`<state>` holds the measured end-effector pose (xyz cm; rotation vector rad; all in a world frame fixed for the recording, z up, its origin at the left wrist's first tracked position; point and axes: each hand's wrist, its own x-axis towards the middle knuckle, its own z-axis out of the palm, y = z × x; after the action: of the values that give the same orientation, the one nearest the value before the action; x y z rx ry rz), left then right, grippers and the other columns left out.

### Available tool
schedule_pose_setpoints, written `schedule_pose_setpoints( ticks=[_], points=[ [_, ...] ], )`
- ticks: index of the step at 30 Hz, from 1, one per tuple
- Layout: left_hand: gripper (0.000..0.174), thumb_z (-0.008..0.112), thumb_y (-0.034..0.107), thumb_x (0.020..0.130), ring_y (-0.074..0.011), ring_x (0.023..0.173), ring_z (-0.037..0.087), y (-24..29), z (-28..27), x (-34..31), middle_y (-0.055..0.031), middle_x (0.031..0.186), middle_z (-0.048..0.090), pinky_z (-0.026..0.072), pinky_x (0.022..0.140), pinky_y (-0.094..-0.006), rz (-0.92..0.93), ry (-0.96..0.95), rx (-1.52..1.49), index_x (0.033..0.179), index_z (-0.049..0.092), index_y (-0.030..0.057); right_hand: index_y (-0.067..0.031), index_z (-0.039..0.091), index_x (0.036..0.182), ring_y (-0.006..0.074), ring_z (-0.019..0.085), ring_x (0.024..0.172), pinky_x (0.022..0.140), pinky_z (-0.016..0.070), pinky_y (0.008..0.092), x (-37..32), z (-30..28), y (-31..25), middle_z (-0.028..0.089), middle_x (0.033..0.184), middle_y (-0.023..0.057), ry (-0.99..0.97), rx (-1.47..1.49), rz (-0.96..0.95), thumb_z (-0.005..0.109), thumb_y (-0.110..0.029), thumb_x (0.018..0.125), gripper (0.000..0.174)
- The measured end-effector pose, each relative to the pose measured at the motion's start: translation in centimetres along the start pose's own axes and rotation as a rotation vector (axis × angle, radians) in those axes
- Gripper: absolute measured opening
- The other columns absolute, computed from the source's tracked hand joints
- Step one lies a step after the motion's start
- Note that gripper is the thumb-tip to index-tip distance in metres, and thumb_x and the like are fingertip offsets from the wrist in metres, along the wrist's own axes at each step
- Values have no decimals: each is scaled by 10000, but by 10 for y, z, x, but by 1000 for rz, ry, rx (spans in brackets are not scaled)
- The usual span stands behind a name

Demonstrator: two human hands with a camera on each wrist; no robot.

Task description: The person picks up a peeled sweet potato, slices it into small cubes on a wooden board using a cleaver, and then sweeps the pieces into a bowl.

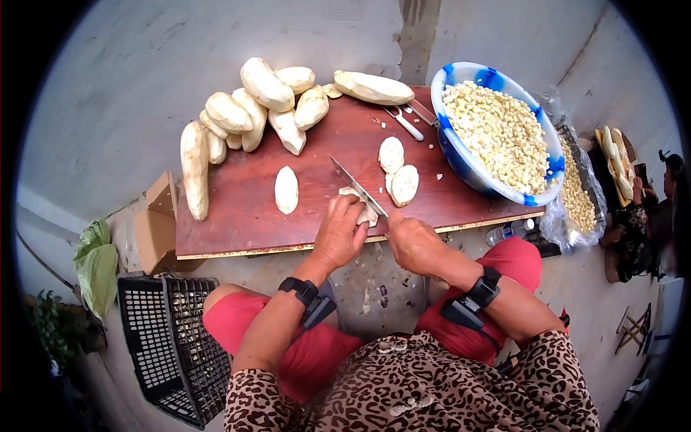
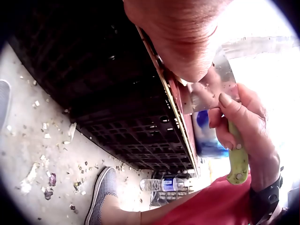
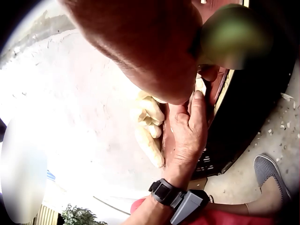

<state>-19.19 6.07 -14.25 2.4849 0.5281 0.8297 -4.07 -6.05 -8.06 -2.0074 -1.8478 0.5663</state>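
Observation:
My right hand (image 1: 415, 246) grips the green handle (image 2: 238, 161) of a broad-bladed kitchen knife (image 1: 360, 186). The blade stands on edge across a piece of peeled pale root vegetable (image 1: 368, 215), close to the front edge of a red-brown board (image 1: 245, 216). With its fingers bent over that piece, my left hand (image 1: 338, 234) holds it just left of the blade and partly hides it. One oval cut slice (image 1: 286, 190) lies farther left. Beyond the blade are a round slice (image 1: 391, 154) and a pair of overlapping slices (image 1: 404, 185).
Several whole peeled roots (image 1: 266, 85) are heaped at the back left. A blue-and-white bowl (image 1: 461, 160) full of diced pieces stands at the right, near a peeler (image 1: 407, 125). A black crate (image 1: 155, 345) and a plastic bottle (image 1: 511, 231) are below the board. Another person (image 1: 633, 223) sits far right.

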Motion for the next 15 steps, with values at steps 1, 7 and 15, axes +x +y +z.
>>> schedule_pose_setpoints(
  ticks=[1,7,15],
  points=[
    [377,671,51,767,-391,1109,476,0,0,0,-188,1177,518,425,961,-441,9,7,6,1117,561,-34,60,447,917,500,616,713,622,486,541,-1,3,5,602,707,322,26,16,-7,544,-50,873,154],
    [378,670,53,771,-396,1101,479,-1,2,-3,-196,1168,513,424,955,-440,14,26,7,1113,540,-42,52,429,920,517,592,712,612,460,557,-12,-1,3,579,691,328,103,71,-14,578,-102,902,215],
    [373,674,46,766,-394,1082,483,-1,4,-3,-196,1156,506,427,943,-441,6,35,2,1102,537,-44,65,433,878,527,581,682,595,459,556,-22,-20,-9,568,670,335,-2,68,21,575,-71,886,197]
  ],
)
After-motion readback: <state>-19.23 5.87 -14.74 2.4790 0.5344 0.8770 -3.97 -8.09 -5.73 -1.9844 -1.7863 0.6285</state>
